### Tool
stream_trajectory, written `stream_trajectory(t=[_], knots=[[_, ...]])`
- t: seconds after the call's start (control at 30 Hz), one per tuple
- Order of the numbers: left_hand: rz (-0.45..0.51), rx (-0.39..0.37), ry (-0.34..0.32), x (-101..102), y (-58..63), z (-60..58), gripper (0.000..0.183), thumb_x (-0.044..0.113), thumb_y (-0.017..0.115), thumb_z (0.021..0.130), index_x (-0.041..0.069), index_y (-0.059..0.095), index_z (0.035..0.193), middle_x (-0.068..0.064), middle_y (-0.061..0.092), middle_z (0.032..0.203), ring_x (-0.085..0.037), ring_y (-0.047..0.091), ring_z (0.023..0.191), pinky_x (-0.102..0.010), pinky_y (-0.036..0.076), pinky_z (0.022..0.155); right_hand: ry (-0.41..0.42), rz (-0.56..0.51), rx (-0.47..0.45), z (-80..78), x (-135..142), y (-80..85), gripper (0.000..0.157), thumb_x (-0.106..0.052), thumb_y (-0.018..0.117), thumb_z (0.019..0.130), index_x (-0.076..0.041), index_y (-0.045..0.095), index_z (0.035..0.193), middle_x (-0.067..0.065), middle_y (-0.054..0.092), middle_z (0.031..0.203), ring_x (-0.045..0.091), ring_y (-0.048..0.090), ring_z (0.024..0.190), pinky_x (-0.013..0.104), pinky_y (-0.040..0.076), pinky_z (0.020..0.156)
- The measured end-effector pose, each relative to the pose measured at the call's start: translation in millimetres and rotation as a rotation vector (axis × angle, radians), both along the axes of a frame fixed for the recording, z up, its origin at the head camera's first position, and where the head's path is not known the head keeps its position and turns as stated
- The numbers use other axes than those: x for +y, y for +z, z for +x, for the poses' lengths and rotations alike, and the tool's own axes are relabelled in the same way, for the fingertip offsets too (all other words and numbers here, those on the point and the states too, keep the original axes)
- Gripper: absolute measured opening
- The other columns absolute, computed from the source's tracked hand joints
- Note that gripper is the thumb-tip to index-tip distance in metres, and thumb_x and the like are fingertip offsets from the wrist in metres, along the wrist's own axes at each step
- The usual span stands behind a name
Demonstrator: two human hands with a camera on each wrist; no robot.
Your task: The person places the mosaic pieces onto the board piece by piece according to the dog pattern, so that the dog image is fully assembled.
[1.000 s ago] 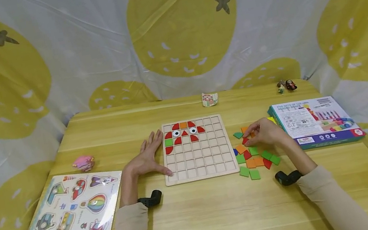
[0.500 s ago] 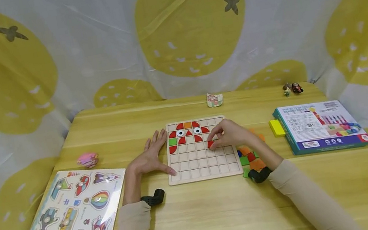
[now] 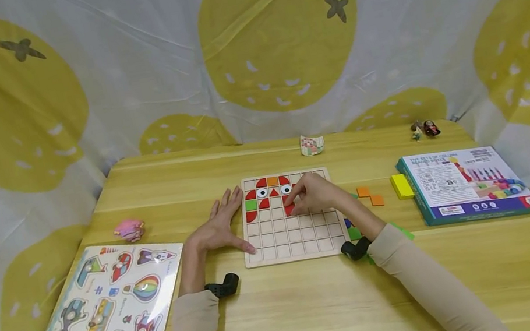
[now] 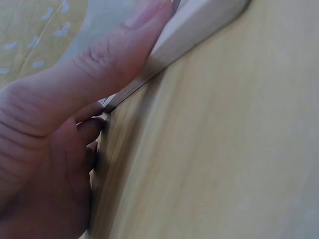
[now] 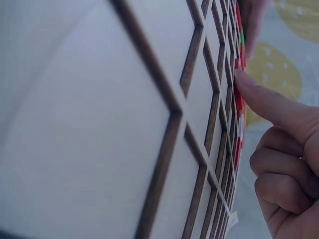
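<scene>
A wooden grid board (image 3: 293, 236) lies on the table with red, green, orange and eye-patterned tiles in its upper left cells. My left hand (image 3: 217, 227) rests spread at its left edge; the thumb (image 4: 114, 62) lies along the board's side in the left wrist view. My right hand (image 3: 314, 192) is over the board's upper middle, its thumb and index finger pinching a red quarter-round tile (image 3: 289, 209) just below the right eye tile (image 3: 286, 189). In the right wrist view the thumb (image 5: 264, 97) touches the red tiles, with the other fingers curled.
Loose orange tiles (image 3: 362, 191) and green tiles (image 3: 355, 232) lie right of the board, partly under my right forearm. A yellow block (image 3: 402, 187) stands by a toy box (image 3: 465, 183). Leftward are a picture puzzle (image 3: 96, 325) and a pink toy (image 3: 130, 230). A pattern card (image 3: 312, 145) lies behind.
My right hand has moved left from the loose tiles onto the board, carrying a red tile to the spot below the right eye. My left hand stays at the board's edge.
</scene>
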State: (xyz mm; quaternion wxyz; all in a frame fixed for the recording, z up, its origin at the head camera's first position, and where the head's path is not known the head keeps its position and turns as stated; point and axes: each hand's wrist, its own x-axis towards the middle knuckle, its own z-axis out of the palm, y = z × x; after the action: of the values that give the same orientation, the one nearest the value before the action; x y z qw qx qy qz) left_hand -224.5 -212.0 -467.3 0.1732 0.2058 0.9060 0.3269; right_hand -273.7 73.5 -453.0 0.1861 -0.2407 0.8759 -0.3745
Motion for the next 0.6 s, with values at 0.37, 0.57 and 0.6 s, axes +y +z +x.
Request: stream_trajectory(t=[0.37,0.57,0.6], knots=[[0.003,0.006,-0.005,-2,-0.5,-0.8,0.14,0.045,0.091,0.055,0.009,0.0,0.156,-0.011,-0.01,0.164,-0.031,-0.016,0.151,-0.055,-0.011,0.121,-0.048,-0.012,-0.022,1.1,2,7.8,0.014,-0.017,0.081,0.077,-0.016,0.08,0.091,0.003,0.065,0.069,0.012,0.032,0.053,0.024,0.03,0.053],[0.0,0.012,-0.014,-3,-2.7,-2.4,0.139,0.046,0.09,0.057,0.008,0.0,0.156,-0.013,-0.009,0.164,-0.032,-0.016,0.15,-0.056,-0.011,0.121,-0.038,-0.015,-0.042,0.1,8,10.0,0.014,-0.016,0.079,0.079,-0.013,0.079,0.092,0.005,0.056,0.059,0.01,0.029,0.048,0.022,0.026,0.048],[0.002,0.014,-0.017,-2,-2.6,-2.5,0.139,0.046,0.09,0.057,0.008,0.0,0.156,-0.012,-0.009,0.164,-0.032,-0.016,0.15,-0.055,-0.011,0.121,-0.054,-0.023,-0.043,0.7,14,12.3,0.015,-0.016,0.079,0.079,-0.012,0.079,0.093,0.005,0.056,0.06,0.01,0.03,0.049,0.022,0.027,0.049]])
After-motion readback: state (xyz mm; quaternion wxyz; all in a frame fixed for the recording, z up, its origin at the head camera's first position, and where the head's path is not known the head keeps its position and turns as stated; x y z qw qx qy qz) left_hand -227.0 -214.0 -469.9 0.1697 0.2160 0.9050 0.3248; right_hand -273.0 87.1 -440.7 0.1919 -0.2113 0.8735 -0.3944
